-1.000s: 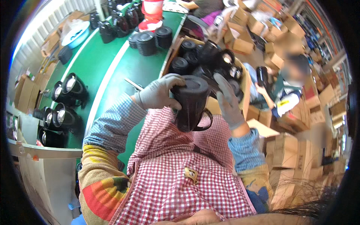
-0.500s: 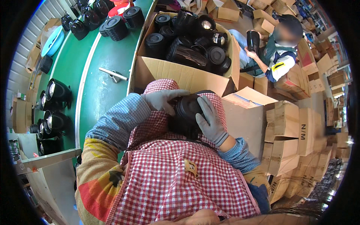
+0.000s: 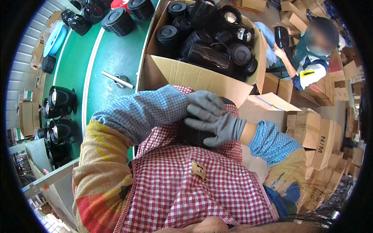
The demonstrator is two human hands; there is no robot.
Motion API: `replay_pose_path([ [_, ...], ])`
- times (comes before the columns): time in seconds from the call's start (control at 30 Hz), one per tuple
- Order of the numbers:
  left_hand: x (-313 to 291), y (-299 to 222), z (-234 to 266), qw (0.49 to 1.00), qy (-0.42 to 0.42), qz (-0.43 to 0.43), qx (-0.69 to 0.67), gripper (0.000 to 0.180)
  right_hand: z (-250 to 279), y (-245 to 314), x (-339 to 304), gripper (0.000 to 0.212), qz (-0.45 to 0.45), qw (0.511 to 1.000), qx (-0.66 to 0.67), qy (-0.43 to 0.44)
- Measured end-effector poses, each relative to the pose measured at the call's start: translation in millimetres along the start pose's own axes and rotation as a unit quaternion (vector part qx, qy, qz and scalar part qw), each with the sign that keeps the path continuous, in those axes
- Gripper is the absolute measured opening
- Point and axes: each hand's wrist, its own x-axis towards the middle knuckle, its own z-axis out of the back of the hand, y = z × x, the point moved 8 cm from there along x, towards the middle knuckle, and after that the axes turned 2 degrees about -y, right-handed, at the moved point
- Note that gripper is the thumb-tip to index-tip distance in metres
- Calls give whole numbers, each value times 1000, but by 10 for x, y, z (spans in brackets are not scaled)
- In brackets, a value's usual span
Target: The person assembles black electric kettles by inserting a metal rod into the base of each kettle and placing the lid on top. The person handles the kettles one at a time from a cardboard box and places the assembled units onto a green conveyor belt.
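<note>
A black vessel (image 3: 190, 136) rests in my lap on the red-checked apron, its top mostly hidden by my hands. Grey gloves cover both. My left hand (image 3: 206, 101) curls over the vessel's far side, its forearm crossing from the left. Stretched across the top, my right hand (image 3: 219, 125) grips round the vessel with its thumb on the near side. The hands meet and partly overlap. Beyond them stands an open cardboard box (image 3: 194, 77) full of black vessels and ribbed black caps (image 3: 240, 54).
A green worktable (image 3: 110, 58) on the left carries a metal T-shaped tool (image 3: 117, 79), ribbed black caps (image 3: 118, 22) and black pots with shiny insides (image 3: 61, 101). A blue basin (image 3: 55, 39) stands beyond. At right, a co-worker (image 3: 299, 62) holds a black vessel; stacked cartons (image 3: 324, 143) stand nearer.
My right hand has swung left across the vessel's top, and my left hand has shifted right, so they now overlap. The whole view has shifted slightly.
</note>
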Motion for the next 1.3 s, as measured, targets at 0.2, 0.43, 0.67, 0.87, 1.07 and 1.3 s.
replay_pose_path([
  [0.2, 75, -150, 158, 874, 141, 437, 160, 29, -81, -28, 130, 75, 5, 994, -97, -51],
  [0.43, -1250, -661, 1646, 832, -346, 412, 134, 34, 344, -398, -498, 98, -212, 937, 67, -268],
  [0.67, -2619, -1816, 2185, 707, -304, 433, 470, 43, 333, 303, -308, 96, -168, 963, -112, -180],
  [0.87, -1517, -1969, 1154, 843, -152, 270, 440, 71, 43, 319, -130, 76, -183, 951, -141, -207],
  [1.07, -585, -1372, 199, 940, 54, 174, 289, 87, 1, 220, -194, 73, -168, 956, -72, -230],
  [1.3, -602, -1314, 50, 951, 51, 170, 254, 80, 54, 422, -266, 80, -197, 944, -166, -207],
])
